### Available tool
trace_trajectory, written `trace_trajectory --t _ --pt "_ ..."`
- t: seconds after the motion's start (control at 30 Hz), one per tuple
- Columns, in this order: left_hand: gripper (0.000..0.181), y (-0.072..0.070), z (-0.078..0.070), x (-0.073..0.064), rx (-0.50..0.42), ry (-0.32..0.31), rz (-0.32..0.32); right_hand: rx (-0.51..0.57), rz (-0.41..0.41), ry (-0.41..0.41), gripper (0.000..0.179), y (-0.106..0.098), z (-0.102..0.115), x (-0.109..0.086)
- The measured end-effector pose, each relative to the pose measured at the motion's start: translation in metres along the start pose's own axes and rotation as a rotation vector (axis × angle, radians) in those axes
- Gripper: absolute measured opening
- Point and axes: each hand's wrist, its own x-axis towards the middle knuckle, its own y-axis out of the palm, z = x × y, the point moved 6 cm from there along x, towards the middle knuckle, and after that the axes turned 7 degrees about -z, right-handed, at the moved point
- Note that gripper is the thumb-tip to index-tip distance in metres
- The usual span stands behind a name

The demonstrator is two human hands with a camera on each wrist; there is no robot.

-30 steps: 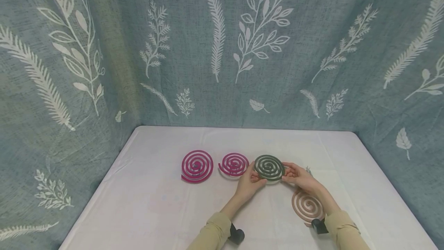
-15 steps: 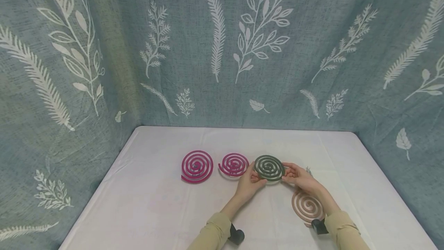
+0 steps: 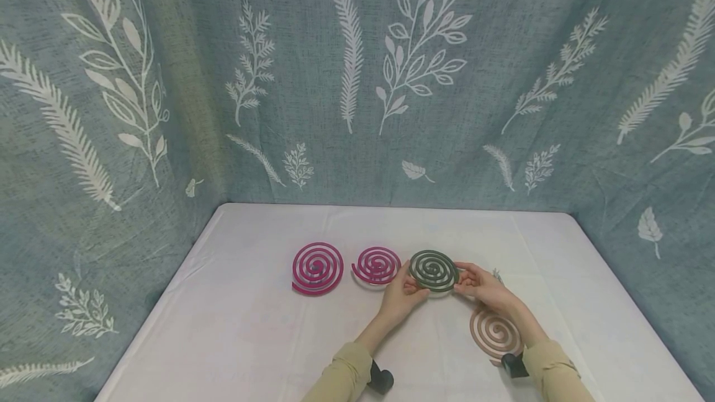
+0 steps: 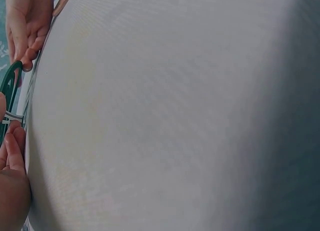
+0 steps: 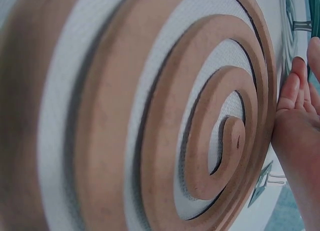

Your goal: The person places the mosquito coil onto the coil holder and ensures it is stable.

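Observation:
Both hands hold a green mosquito coil (image 3: pixel 433 268) by its edges, near the middle of the far half of the table. My left hand (image 3: pixel 400 295) pinches its left side, with the thumb at the near rim. On the opposite side, the fingers and thumb of my right hand (image 3: pixel 485 284) pinch the rim. The coil is raised over the tabletop, and a small metal stand (image 4: pixel 12 116) shows beneath it in the left wrist view. A brown mosquito coil (image 3: pixel 499 329) lies flat under my right forearm, partly covered by the wrist camera; it fills much of the right wrist view.
A magenta mosquito coil (image 3: pixel 316 267) lies at the left. Between it and my left hand, another magenta coil (image 3: pixel 377 265) sits raised. A loose metal stand (image 5: pixel 261 183) lies beside my right hand. Patterned curtains (image 3: pixel 357 160) border the white table (image 3: pixel 223 327).

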Motion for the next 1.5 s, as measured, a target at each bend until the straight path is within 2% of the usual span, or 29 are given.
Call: trace_trajectory --t 1.5 --pt "0.078 -0.0006 -0.0014 -0.0010 -0.006 0.005 -0.004 -0.012 -0.008 0.005 0.071 0.0009 0.0027 -0.0008"
